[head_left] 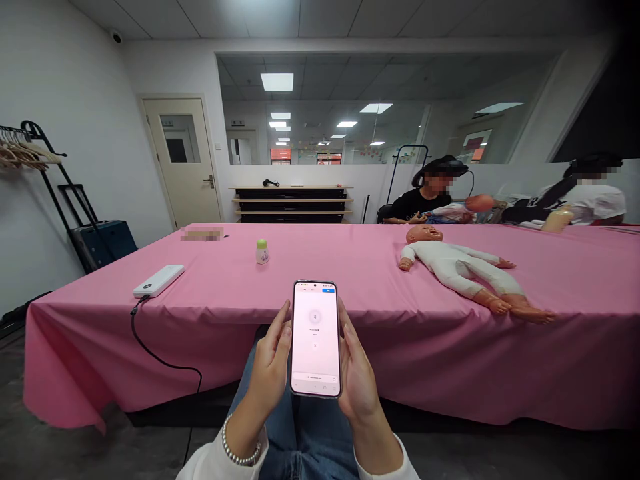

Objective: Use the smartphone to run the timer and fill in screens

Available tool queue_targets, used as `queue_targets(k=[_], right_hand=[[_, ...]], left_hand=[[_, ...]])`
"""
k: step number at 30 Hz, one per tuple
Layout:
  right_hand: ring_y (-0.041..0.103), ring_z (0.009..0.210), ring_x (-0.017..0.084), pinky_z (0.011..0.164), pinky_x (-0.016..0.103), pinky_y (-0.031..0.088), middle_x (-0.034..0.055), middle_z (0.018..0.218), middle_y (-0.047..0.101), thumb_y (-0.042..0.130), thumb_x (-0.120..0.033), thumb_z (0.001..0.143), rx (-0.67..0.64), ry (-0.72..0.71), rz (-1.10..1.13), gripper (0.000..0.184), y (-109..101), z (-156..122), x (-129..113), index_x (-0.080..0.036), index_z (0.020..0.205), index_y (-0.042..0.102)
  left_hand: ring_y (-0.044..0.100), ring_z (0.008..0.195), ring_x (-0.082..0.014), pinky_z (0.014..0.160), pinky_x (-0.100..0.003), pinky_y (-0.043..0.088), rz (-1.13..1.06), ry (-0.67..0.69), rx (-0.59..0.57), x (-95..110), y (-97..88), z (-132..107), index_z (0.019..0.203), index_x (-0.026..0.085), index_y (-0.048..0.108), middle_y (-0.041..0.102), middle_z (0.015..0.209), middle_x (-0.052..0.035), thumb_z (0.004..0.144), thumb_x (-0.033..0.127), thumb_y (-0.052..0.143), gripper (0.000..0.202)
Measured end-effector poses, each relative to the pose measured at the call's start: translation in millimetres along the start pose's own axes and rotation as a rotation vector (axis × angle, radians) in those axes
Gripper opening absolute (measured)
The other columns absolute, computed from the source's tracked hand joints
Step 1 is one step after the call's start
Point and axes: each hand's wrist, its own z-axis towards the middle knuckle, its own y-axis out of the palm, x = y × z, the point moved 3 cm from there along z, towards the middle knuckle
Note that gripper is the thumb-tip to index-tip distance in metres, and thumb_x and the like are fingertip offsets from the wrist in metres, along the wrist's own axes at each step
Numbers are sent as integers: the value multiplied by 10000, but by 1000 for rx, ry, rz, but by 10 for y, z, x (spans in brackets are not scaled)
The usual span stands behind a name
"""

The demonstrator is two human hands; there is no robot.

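A smartphone [315, 360] with a lit pale pink screen stands upright between my two hands, over my lap at the table's front edge. My left hand [270, 363] grips its left side, with the fingers partly behind it. On the opposite side, my right hand [361, 373] closes around the phone's edge. Beyond the phone, a small white bottle with a green cap [262, 252] stands on the pink tablecloth [340, 267]. A baby doll in a white suit [450, 263] lies on its back to the right, its feet near the front edge.
A white power bank [159, 281] lies at the table's left, its black cable [160, 360] hanging over the front. A blurred flat item [202, 234] is behind it. Two people [430, 190] sit across at the right. A blue suitcase [105, 243] stands on the floor at left.
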Motion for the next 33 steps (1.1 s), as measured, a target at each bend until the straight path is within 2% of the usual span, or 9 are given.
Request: queue_targets(k=[3, 8, 14, 19, 25, 28, 33], right_hand=[[363, 1296, 208, 1077, 411, 301, -18, 1363, 450, 522, -420, 831, 10, -13, -8, 433, -2, -8, -2, -323, 1252, 504], [366, 1294, 201, 1081, 399, 297, -25, 1371, 439, 512, -407, 841, 7, -11, 3, 412, 5, 1, -1, -323, 1244, 512], [368, 1293, 199, 1077, 396, 304, -30, 1359, 455, 508, -403, 844, 7, -3, 14, 392, 11, 5, -5, -330, 1229, 525], [359, 1300, 193, 1075, 386, 311, -36, 1366, 444, 515, -397, 841, 14, 2, 20, 389, 16, 1, -10, -333, 1224, 528], [373, 1291, 201, 1074, 398, 310, -20, 1361, 451, 524, -400, 834, 20, 0, 13, 416, 9, 5, -10, -323, 1242, 514], [373, 1291, 203, 1076, 407, 306, -20, 1358, 455, 521, -402, 834, 20, -1, 8, 430, 8, 4, -12, -327, 1256, 500], [378, 1288, 204, 1082, 411, 298, -19, 1352, 462, 528, -396, 829, 30, 3, 9, 432, 17, 0, -16, -326, 1255, 502]], left_hand=[[413, 1268, -195, 844, -225, 492, -47, -7, -30, -17, 8, 14, 1350, 165, 385, 507, 1303, -86, 867, 470, 399, 571], [370, 1300, -196, 921, -252, 471, -36, -13, -16, -24, -1, 24, 1337, 162, 409, 483, 1323, -84, 865, 463, 402, 560], [343, 1316, -185, 877, -222, 487, -12, -24, -22, -19, -1, 17, 1340, 158, 403, 492, 1317, -66, 866, 463, 397, 563], [415, 1264, -190, 793, -207, 501, 10, -42, -31, -19, -3, 17, 1348, 143, 388, 521, 1289, -76, 868, 459, 395, 575], [595, 1002, -173, 682, -208, 492, 31, -62, -47, -30, -3, 18, 1366, 142, 365, 598, 1185, -92, 870, 468, 379, 593], [609, 933, -165, 662, -207, 484, 42, -70, -46, -34, -3, 19, 1360, 140, 378, 624, 1132, -93, 868, 479, 377, 598], [607, 924, -173, 660, -217, 484, 57, -54, -34, -21, -1, 22, 1348, 144, 403, 651, 1063, -88, 863, 484, 384, 593]])
